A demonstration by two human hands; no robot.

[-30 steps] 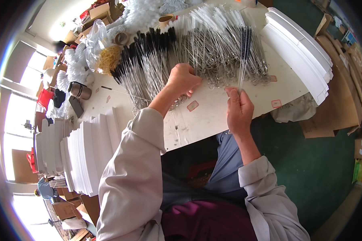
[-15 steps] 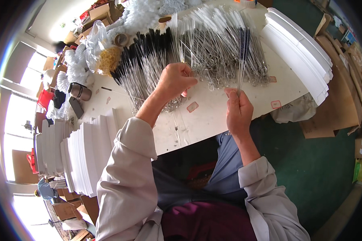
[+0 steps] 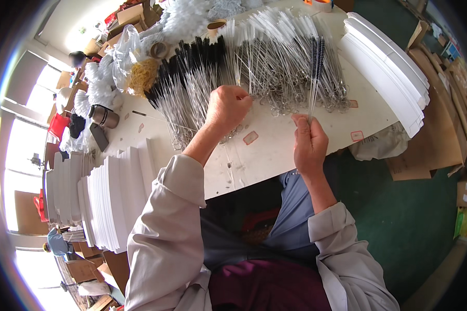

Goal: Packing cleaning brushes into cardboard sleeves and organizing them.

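Upright in my right hand (image 3: pixel 310 142) stands a small bunch of wire brushes (image 3: pixel 315 65) with dark bristles at the top. Its fingers are closed round the wire ends. My left hand (image 3: pixel 227 108) hovers over the ring ends of the brushes, fingers bent and pressed together at the tips. Whatever they pinch is hidden from view. To its left lies a pile of black-bristled brushes (image 3: pixel 189 78). Beyond and between the hands spreads a larger pile of white-bristled brushes (image 3: pixel 277 52), with wire loops turned toward me.
White stacked sheets (image 3: pixel 386 70) lie on the table's right side, and more stand in stacks (image 3: pixel 111 202) at the left. A metal flask (image 3: pixel 104 117), yellow bands (image 3: pixel 141 78) and a tape roll (image 3: pixel 159 50) sit at the far left. Cardboard (image 3: pixel 436 114) leans on the right.
My left hand has turned slightly, its thumb now tucked out of sight, and its fingertips have come up a little. The right hand and its brushes have barely shifted.
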